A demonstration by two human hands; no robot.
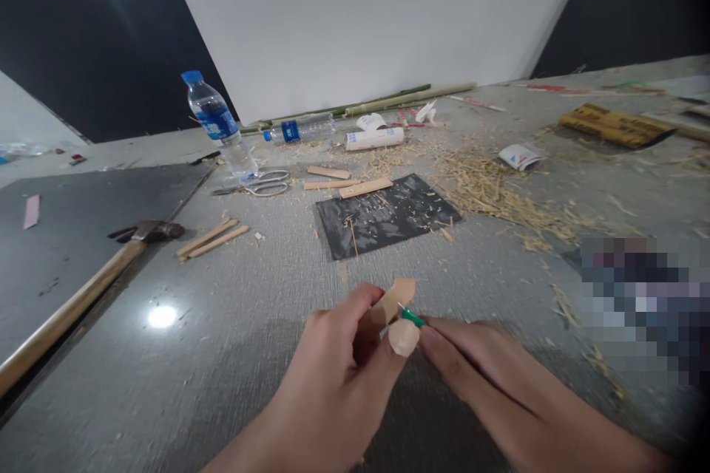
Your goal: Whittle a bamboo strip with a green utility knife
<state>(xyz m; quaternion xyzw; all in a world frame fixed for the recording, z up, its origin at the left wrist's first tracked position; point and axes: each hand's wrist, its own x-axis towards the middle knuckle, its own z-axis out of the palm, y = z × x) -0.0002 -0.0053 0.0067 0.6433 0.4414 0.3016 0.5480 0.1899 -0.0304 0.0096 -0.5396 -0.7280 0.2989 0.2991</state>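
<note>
Close in front of me, my left hand (355,362) is closed around a short, flat wooden strip (404,290) with a curved notch in its edge. The tip of my left thumb looks pale, as if covered. My right hand (477,362) is pinched on a slim green-handled tool (412,317), whose thin bright tip lies against the strip's side. Most of the tool is hidden by my fingers, so its exact kind cannot be made out. Beyond my hands lies a scuffed black mat (382,218) with wood bits scattered over it.
At the left lie a hammer (83,303) and wooden sticks (214,238). Scissors (266,183) lie by an upright water bottle (219,126); another bottle (299,128) lies flat. Wood shavings (493,196) spread right, near a yellow-brown piece (615,124). A white wall (377,15) stands behind.
</note>
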